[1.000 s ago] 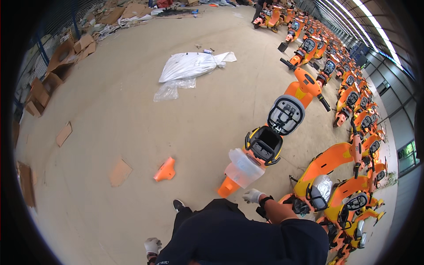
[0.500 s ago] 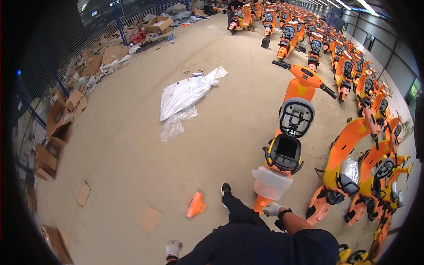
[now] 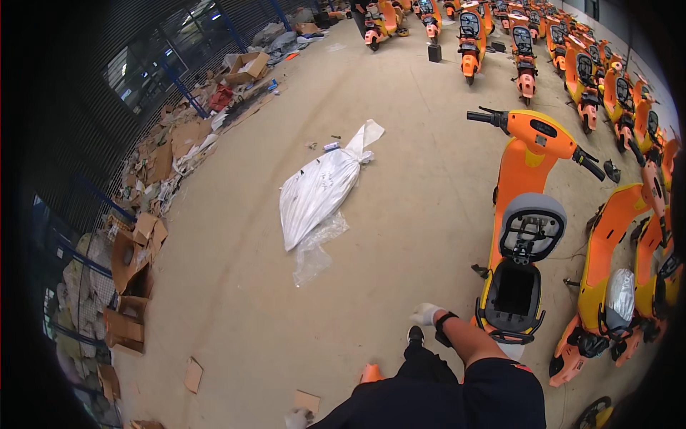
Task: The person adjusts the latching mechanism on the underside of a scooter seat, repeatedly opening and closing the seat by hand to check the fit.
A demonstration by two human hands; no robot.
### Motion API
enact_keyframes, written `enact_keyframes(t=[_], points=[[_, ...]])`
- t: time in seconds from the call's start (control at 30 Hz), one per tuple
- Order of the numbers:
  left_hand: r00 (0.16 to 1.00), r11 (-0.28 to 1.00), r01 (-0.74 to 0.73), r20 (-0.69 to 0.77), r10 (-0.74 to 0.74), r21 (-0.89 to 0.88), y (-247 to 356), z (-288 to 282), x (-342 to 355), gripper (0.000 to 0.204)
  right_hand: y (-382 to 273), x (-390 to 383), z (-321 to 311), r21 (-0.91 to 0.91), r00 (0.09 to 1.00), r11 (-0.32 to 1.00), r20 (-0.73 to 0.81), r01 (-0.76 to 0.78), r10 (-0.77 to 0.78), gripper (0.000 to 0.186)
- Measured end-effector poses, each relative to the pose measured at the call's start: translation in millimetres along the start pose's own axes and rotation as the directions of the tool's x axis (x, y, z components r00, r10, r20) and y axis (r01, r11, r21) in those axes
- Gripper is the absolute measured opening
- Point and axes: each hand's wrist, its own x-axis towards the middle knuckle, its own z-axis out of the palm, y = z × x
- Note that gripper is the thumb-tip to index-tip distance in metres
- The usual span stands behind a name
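My right hand (image 3: 426, 314), in a white glove, hangs above the floor just left of an orange and yellow scooter (image 3: 520, 179). Its fingers are loosely curved, with nothing visible in them. At the lower edge my left hand (image 3: 299, 418), also gloved, is blurred beside a flat cardboard piece (image 3: 307, 401) on the floor; its fingers cannot be made out. The scooter's seat (image 3: 532, 227) is raised over a dark storage well (image 3: 516, 289). A pale sheet (image 3: 511, 350) shows behind its rear rack. An orange panel (image 3: 370, 372) is partly hidden by my body.
A white sack (image 3: 321, 189) lies ahead with clear plastic film (image 3: 318, 250) beside it. Cardboard boxes (image 3: 127, 325) and scrap line the left wall. More scooters (image 3: 607, 250) stand right and in far rows. A person (image 3: 359, 18) stands at the back.
My right hand has moved from the scooter's rear to its left side. The view has shifted, so the scooter sits farther right and the orange panel is mostly covered by my body.
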Motion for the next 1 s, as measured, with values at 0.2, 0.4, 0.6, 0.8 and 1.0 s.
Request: enact_keyframes(t=[0.2,0.4,0.6,0.8,1.0], points=[[0.976,0.973,-0.210,0.077,0.203,0.098,164.4,59.6,21.0,0.022,-77.5,60.6,-153.6,0.203,0.958,0.964,-0.261,0.173,-0.117,0.039],[0.985,0.991,-0.026,0.172,0.004,0.128,129.9,70.5,144.2,0.022,10.5,63.6,-150.8,0.237,0.983,0.965,-0.113,-0.113,0.143,0.041],[0.929,0.941,0.244,0.221,-0.297,0.236,161.5,89.6,231.1,0.022,144.2,-30.8,-74.3,0.400,0.821,0.740,0.063,-0.541,0.567,0.038],[0.963,0.981,0.071,0.243,-0.115,0.180,274.8,96.7,390.8,0.019,38.1,6.5,-133.2,0.768,0.741,0.394,0.152,-0.505,0.654,0.029],[0.929,0.905,-0.347,0.226,0.294,0.248,575.7,171.3,382.3,0.022,-15.0,108.6,-242.3,0.809,0.811,0.508,-0.069,-0.296,0.581,0.033]])
